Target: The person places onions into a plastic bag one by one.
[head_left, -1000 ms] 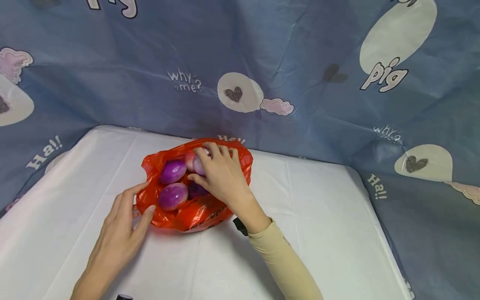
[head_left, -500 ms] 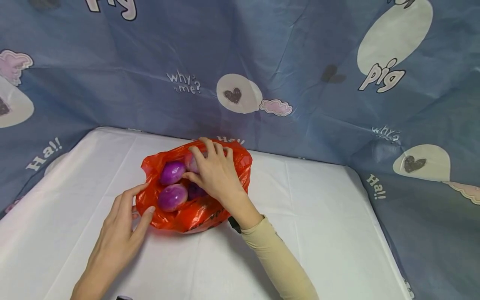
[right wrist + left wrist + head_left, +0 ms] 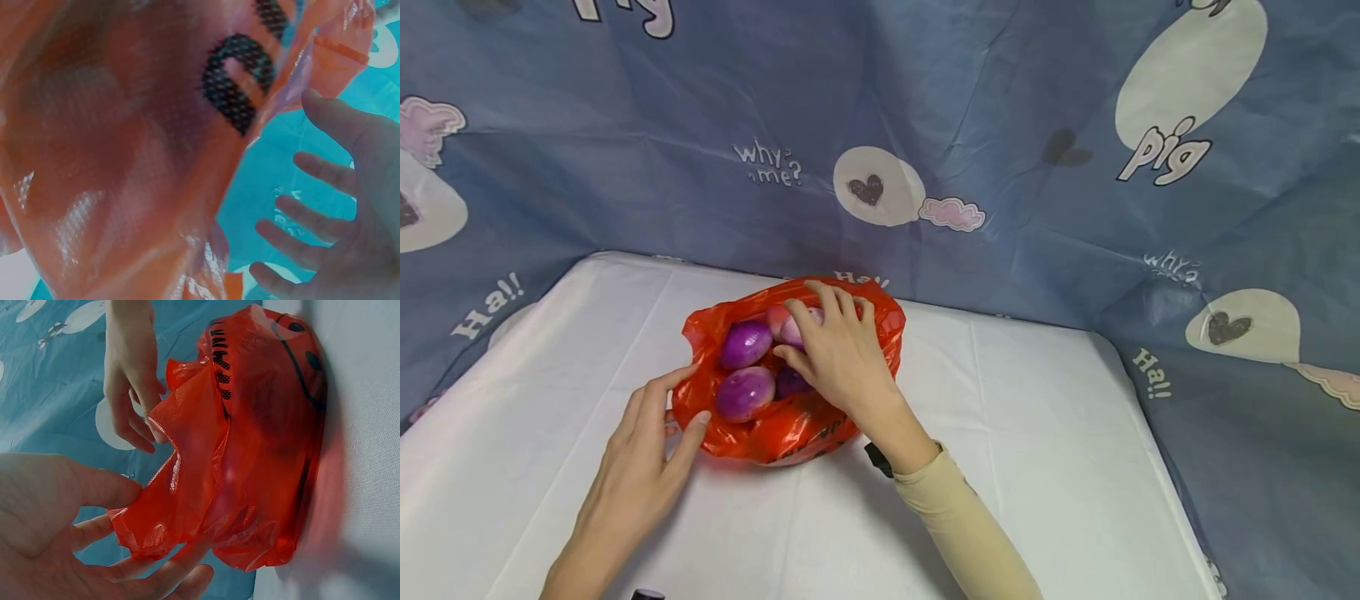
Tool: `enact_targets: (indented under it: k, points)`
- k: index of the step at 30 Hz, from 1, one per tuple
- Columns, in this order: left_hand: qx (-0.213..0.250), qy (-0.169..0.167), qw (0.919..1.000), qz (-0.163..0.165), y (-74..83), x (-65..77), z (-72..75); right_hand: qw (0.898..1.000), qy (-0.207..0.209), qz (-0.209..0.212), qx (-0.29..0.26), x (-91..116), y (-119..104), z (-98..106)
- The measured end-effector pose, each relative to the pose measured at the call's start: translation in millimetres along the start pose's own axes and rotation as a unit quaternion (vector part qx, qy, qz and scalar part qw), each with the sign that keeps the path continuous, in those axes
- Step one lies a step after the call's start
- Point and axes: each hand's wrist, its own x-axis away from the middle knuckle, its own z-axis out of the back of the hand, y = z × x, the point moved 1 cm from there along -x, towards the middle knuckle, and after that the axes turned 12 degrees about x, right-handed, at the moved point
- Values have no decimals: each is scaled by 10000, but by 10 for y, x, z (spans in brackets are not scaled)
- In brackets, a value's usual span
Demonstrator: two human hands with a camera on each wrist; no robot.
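A red plastic bag (image 3: 797,429) with black print lies on its side, its mouth spread. Inside show shiny purple onions, one at the back left (image 3: 747,343) and one in front (image 3: 745,394). A darker onion (image 3: 792,381) is partly hidden, and a paler pinkish-purple one (image 3: 797,327) sits under my right fingers. My left hand (image 3: 640,454) holds the bag's left edge, thumb on one side and fingers on the other, as the left wrist view shows. Over the bag's mouth hovers my right hand (image 3: 842,358), fingers loosely bent and spread, with nothing gripped.
A white cloth covers the table (image 3: 1060,450). Behind it and along both sides hangs a blue printed curtain (image 3: 1030,233). The tip of a black object (image 3: 647,594) shows at the front edge.
My right hand shifts slightly left over the onions, then back right, uncovering more of the pale onion. The left hand and the bag stay nearly still.
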Motion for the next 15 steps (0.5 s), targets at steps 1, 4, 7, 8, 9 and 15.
enact_targets:
  k: [1,4,7,8,9,15]
  points:
    - [-1,3,10000,8,-1,3,0,10000,14,1,3,9,-1,10]
    - [-7,-9,10000,45,-5,4,4,10000,49,-18,-58,37,1,43]
    - [51,34,9999,146,-1,-1,1,9996,78,-43,-256,79,24,72]
    - [132,69,9997,205,2,-7,-4,9994,86,-55,-331,101,39,79]
    - [211,112,9993,281,4,-14,-9,9991,104,-63,-408,126,57,84]
    - [559,426,9963,498,48,-105,16,9955,492,-173,-790,309,253,111]
